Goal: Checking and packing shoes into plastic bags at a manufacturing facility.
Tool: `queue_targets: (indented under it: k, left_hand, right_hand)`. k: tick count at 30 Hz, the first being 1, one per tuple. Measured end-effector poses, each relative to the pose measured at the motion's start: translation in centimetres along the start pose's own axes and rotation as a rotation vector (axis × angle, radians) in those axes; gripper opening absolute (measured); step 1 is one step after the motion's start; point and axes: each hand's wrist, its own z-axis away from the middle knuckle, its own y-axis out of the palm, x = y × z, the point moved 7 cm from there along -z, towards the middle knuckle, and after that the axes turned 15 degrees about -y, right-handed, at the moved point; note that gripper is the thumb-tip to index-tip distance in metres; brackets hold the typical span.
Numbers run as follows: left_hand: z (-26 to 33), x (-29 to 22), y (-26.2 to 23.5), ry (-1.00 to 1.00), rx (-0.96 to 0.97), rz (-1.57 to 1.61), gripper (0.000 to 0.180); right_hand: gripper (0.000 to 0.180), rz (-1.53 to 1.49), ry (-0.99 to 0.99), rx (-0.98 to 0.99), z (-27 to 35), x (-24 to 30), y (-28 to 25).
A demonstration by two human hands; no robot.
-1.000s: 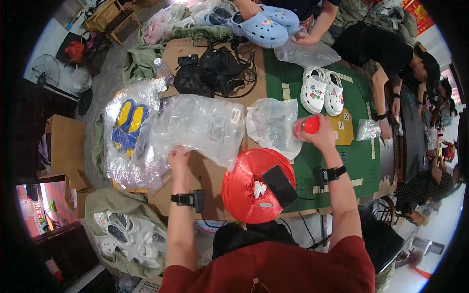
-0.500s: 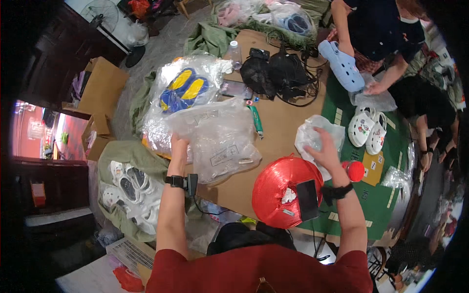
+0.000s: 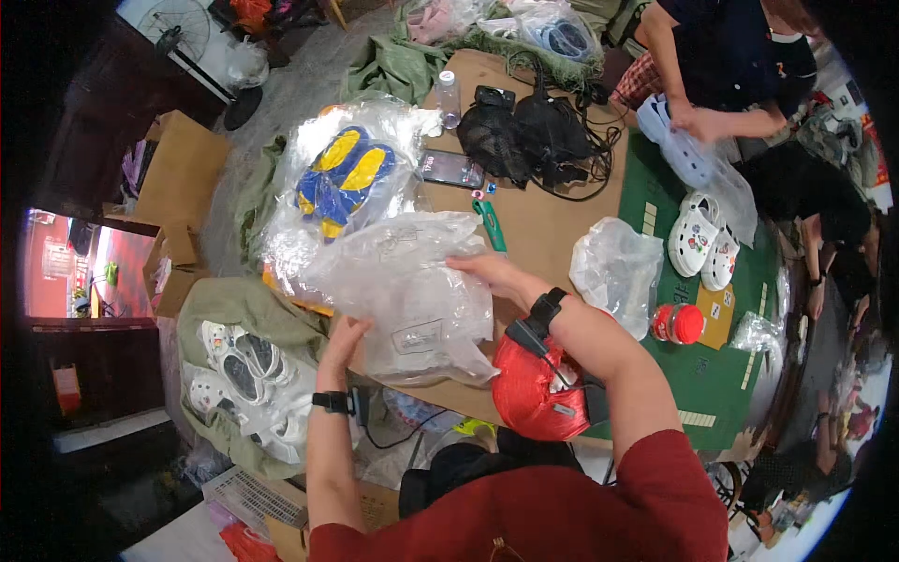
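Head view, looking down on a cluttered brown cardboard-covered table [image 3: 552,225]. Both of the person's hands are on a stack of clear plastic bags [image 3: 412,290] lying near the table's front-left edge. The left hand [image 3: 344,337] grips the stack's lower-left edge, fingers curled onto the film; the right hand [image 3: 487,272] lies on the upper right side of the stack, fingers extended and pressing or pinching the plastic (whether it truly grasps cannot be told from this angle). Each wrist carries a black band.

Just behind the stack — touching it, it seems — sits a bag of blue-and-yellow clogs [image 3: 342,178]. A green-handled cutter [image 3: 491,225] lies just to the right of the stack, with a phone [image 3: 451,169] and a tangle of black pouches and cables [image 3: 524,136] farther back, and a clear water bottle [image 3: 449,96] beyond them. A crumpled empty bag [image 3: 618,272] rests near the edge of a green mat [image 3: 712,365], on which stand a pair of white clogs [image 3: 704,245] and a red-lidded jar [image 3: 678,323]. A red mesh bundle [image 3: 538,393] sits under the right forearm. Left of the table, white clogs in an olive sack [image 3: 243,365] lie on the floor. Across the table another person's hands [image 3: 698,122] hold a pale blue clog [image 3: 676,145]
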Motion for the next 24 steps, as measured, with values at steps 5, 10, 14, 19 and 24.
queue_targets:
  k: [5,10,14,19,24]
  left_hand:
    - [-2.1,7.3,1.6,0.003,-0.069,0.363,0.050]
    - [-1.4,11.5,-0.5,-0.185,-0.353,0.090,0.037]
    - [-1.9,7.2,0.8,-0.192,-0.261,0.200,0.023]
    - [-2.8,6.2,0.9,-0.298,-0.185,0.570,0.032]
    - [-5.1,5.9,-0.3,-0.241,-0.183,0.386,0.038]
  right_hand:
    - [0.075,0.240,-0.129,0.102,4.4,5.9,-4.2]
    - [0.070,1.496,-0.411,-0.698,9.0,12.9,-19.4]
    - [0.048,1.533,0.033,-0.570,8.3,9.4,-28.2]
    - [0.023,1.397,-1.226,-0.374,9.8,19.1,-2.8]
    - [0.033,1.572,-1.359,0.658,10.7,13.9,12.7]
